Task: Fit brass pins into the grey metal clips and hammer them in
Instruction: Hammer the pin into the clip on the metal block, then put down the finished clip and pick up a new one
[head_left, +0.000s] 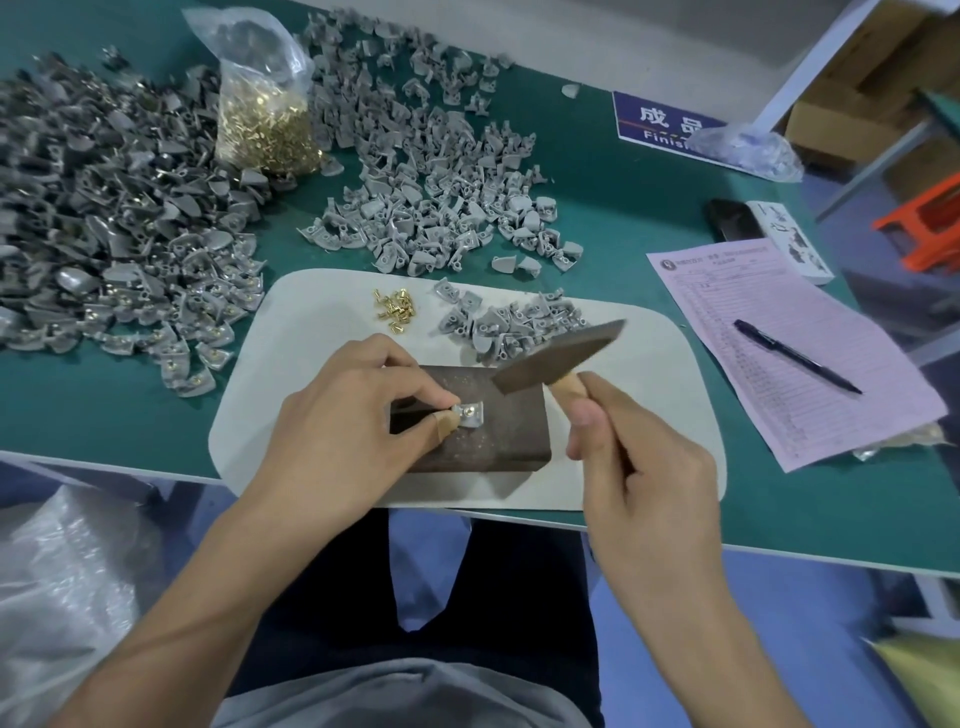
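Note:
A grey metal clip (471, 414) with a brass pin in its hole lies on a dark metal block (483, 441). My left hand (358, 410) pinches the clip's left edge between thumb and forefinger. My right hand (631, 457) grips the wooden handle of a hammer (558, 356), whose dark head hangs a little above and right of the clip. Several loose brass pins (396, 307) and a small heap of grey clips (511, 322) lie on the white mat (291, 374) behind the block.
A large pile of clips with pins (104, 234) covers the green table's left. A bag of brass pins (265, 119) and a bare clip pile (431, 171) lie behind. At right are a pink form (810, 374), a pen (797, 356) and a phone (732, 218).

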